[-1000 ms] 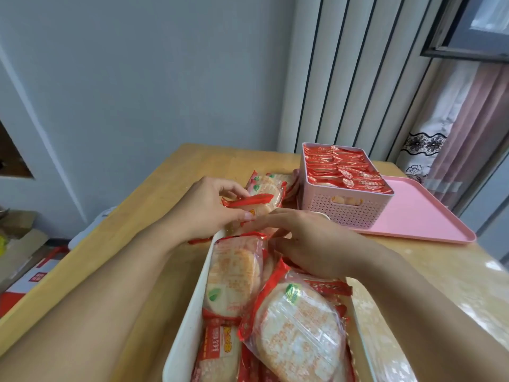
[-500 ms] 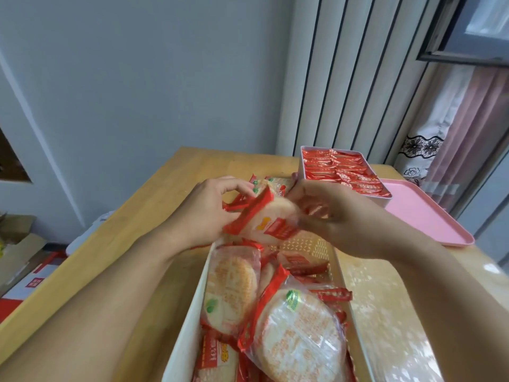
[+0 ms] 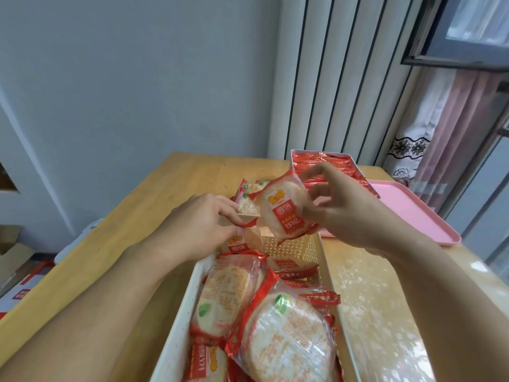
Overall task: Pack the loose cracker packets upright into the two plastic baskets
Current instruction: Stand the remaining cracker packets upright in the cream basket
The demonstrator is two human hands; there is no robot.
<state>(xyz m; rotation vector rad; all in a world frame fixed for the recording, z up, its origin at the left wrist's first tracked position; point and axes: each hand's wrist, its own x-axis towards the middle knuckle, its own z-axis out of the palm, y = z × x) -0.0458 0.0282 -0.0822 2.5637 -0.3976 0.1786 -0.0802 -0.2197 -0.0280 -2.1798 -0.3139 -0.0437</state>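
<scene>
A round cracker packet (image 3: 285, 208) with a red label is held up above the far end of the white basket (image 3: 180, 334). My right hand (image 3: 340, 209) pinches its right edge with fingers and thumb. My left hand (image 3: 201, 230) pinches its lower left red seam. The white basket in front of me holds several packets lying loose and tilted. The pink basket (image 3: 296, 152) at the back is packed with upright red packets. A few loose packets (image 3: 249, 194) lie on the table behind my left hand.
A pink tray (image 3: 413, 213) lies under and to the right of the pink basket. The wooden table (image 3: 154, 197) runs left to its edge; cardboard boxes (image 3: 16, 271) sit on the floor at the left. A wall, radiator panels and a curtain stand behind.
Both hands lifted one packet from the basket's far end and turned it so its labelled face shows. My right hand rose and moved right; the view tilted slightly up.
</scene>
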